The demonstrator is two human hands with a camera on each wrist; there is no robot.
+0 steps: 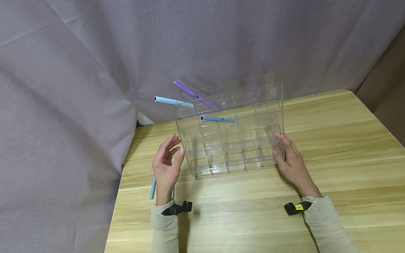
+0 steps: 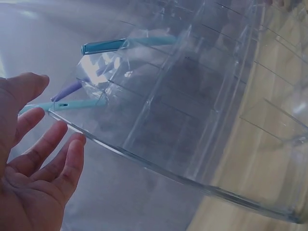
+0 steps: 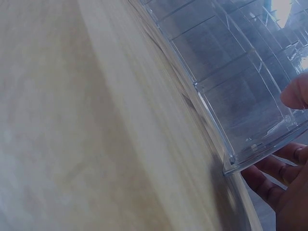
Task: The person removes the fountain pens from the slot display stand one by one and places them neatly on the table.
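A clear acrylic tiered display rack (image 1: 234, 140) with many small compartments stands on the table. Three pens sit in its upper tiers: a pale blue pen (image 1: 172, 102), a purple pen (image 1: 191, 92) and a blue pen (image 1: 216, 119). Beside the rack's left edge is my left hand (image 1: 167, 163), fingers loosely bent and holding nothing; the left wrist view shows its fingertips close to the edge of the clear side panel (image 2: 144, 166). My right hand (image 1: 292, 163) grips the rack's right side, thumb on the inner face and fingers (image 3: 274, 180) around the outside.
On the wooden table (image 1: 240, 214), a blue pen (image 1: 152, 188) lies left of my left wrist, and part of another slim item shows beside that wrist. A grey curtain (image 1: 202, 42) hangs behind and to the left. Something white (image 1: 144, 118) shows at the back left table edge.
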